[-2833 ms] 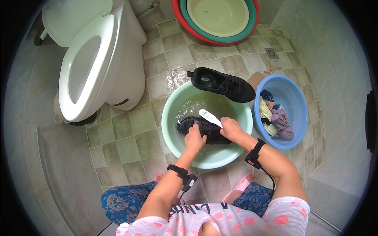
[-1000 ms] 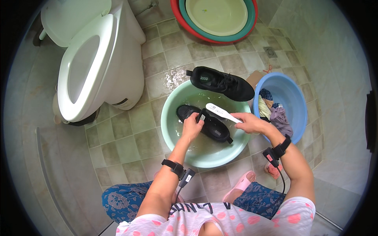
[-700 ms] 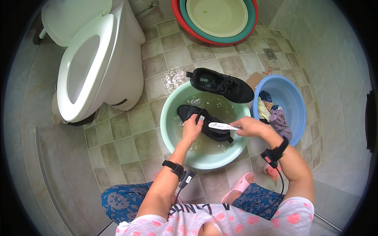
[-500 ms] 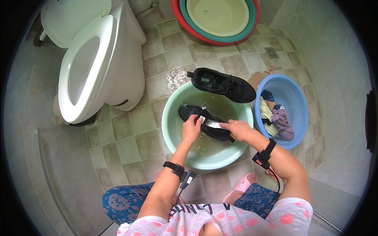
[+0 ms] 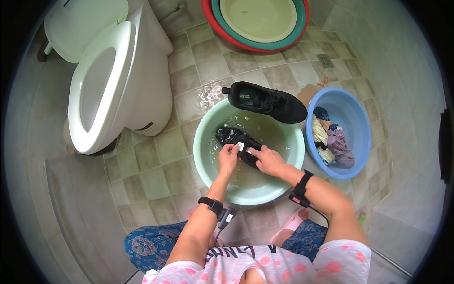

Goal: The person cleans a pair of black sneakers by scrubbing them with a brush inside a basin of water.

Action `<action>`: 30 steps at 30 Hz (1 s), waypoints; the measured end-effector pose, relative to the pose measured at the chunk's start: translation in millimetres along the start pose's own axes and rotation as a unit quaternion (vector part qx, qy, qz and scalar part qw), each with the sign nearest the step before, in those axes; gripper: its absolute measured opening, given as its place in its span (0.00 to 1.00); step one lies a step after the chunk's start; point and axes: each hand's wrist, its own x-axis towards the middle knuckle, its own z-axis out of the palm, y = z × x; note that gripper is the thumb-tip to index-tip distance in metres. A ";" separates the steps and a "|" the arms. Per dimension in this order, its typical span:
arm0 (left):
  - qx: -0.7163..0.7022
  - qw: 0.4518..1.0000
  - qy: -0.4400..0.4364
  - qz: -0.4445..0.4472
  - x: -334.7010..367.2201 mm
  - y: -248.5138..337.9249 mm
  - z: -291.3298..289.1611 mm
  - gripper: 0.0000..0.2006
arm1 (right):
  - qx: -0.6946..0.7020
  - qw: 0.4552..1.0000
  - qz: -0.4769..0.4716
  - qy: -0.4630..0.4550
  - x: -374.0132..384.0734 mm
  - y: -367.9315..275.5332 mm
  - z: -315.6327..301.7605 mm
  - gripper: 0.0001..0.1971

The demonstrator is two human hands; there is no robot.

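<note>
A wet black shoe [image 5: 247,159] sits in the dirty water of a pale green basin [image 5: 202,182], its toe toward the upper left. My left hand [image 5: 229,157] pinches the shoe's tongue, next to a white label [image 5: 241,146]. My right hand [image 5: 269,161] is closed over the shoe opening, with a small white object [image 5: 250,150] at its fingertips; its kind is mostly hidden. Across the basin's far rim lies a second black shoe [image 5: 267,102], laces up.
On the right, a blue basin [image 5: 364,142] holds crumpled clothes [image 5: 338,146]. Nested red, teal and cream basins [image 5: 257,21] stand at the back. A white toilet [image 5: 142,85] is at the left. Behind the blue basin is a floor drain [image 5: 325,60].
My right hand has moved left along the shoe toward my left hand, and less of the white object shows. My left hand keeps its hold on the tongue.
</note>
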 end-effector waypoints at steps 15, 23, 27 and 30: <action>0.023 0.993 0.106 0.046 -1.6 -18.4 3.1 0.25 | 0.058 0.998 -0.008 0.040 19.7 14.5 16.7 0.21; -0.377 0.905 -0.053 -0.192 -37.3 8.0 16.6 0.30 | 0.744 0.549 0.304 -0.228 7.6 17.8 -34.5 0.15; -0.417 0.877 -0.186 -0.148 -44.1 10.4 10.6 0.34 | 0.816 0.440 0.282 -0.247 8.4 2.2 -39.7 0.11; -0.428 0.855 -0.219 -0.197 -41.3 3.8 4.7 0.35 | 0.742 0.550 0.309 -0.226 10.3 -11.4 -43.8 0.10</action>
